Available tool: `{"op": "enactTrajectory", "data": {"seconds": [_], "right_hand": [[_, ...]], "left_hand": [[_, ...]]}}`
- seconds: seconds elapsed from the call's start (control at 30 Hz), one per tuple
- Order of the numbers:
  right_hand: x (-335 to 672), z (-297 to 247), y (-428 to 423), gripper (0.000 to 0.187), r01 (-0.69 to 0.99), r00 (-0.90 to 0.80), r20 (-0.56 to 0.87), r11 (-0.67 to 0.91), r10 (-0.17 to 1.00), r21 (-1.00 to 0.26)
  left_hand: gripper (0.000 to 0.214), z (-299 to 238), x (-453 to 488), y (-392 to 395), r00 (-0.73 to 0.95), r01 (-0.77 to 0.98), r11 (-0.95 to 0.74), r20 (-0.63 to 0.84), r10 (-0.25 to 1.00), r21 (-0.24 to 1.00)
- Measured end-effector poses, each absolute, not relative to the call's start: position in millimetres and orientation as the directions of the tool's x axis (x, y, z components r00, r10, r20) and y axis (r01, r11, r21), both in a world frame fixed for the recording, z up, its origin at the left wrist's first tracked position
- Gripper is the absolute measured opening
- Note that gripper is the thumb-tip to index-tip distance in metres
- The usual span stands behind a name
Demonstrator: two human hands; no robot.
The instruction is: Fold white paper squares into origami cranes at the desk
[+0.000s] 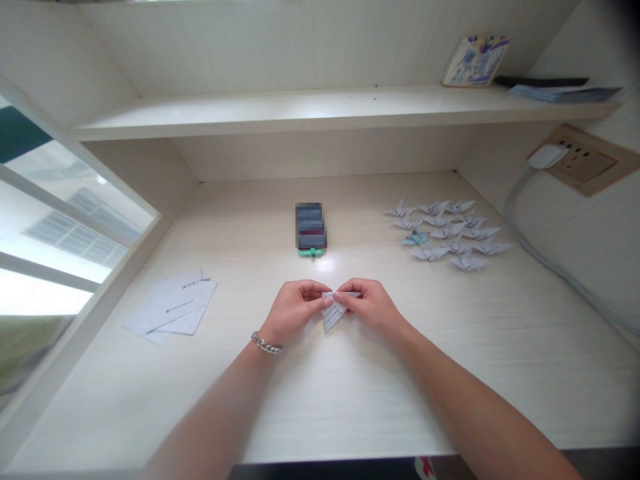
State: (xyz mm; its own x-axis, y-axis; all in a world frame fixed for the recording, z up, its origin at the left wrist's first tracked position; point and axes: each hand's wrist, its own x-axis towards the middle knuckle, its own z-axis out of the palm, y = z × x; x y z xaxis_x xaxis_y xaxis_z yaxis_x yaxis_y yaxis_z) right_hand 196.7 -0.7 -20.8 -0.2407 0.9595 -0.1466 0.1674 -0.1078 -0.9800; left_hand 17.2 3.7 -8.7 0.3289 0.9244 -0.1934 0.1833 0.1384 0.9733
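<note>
My left hand [295, 308] and my right hand [369, 305] meet over the middle of the pale wooden desk [350, 393]. Both pinch a small folded piece of white paper [333, 315], whose pointed end hangs down toward me between the fingers. A metal bracelet [266, 344] sits on my left wrist. A cluster of several finished folded paper cranes [450, 235] lies on the desk at the right, well beyond my right hand.
A phone [311, 228] stands propped behind my hands. A few flat paper sheets [173, 309] lie at the left. A shelf [320, 110] above holds a card and dark items. At the right wall are a socket [583, 160] and a hanging cable [540, 257].
</note>
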Motion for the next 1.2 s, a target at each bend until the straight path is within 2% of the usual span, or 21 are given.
{"op": "enactTrajectory", "data": {"seconds": [0.23,0.63,1.0,1.2], "right_hand": [[194.7,-19.0,-1.7,0.018,0.136,-0.224,-0.169,-0.141,0.960,-0.981],[193.8,-20.0,-2.2,0.018,0.104,-0.224,-0.134,-0.113,0.965,-0.988],[194.0,-18.5,-2.5,0.016,0.077,-0.191,-0.107,-0.094,0.976,-0.993],[192.3,-20.4,-2.7,0.017,0.087,-0.206,-0.110,-0.093,0.972,-0.992]], "left_hand": [[0.031,-6.1,18.4,3.5,0.302,0.176,0.175,-0.222,0.927,0.969],[0.024,-8.0,20.4,0.7,0.322,0.267,0.014,-0.103,0.941,0.964],[0.026,-3.7,18.7,2.8,0.308,0.192,0.123,-0.179,0.934,0.974],[0.025,-3.9,19.1,1.3,0.289,0.269,0.014,-0.094,0.953,0.963]]}}
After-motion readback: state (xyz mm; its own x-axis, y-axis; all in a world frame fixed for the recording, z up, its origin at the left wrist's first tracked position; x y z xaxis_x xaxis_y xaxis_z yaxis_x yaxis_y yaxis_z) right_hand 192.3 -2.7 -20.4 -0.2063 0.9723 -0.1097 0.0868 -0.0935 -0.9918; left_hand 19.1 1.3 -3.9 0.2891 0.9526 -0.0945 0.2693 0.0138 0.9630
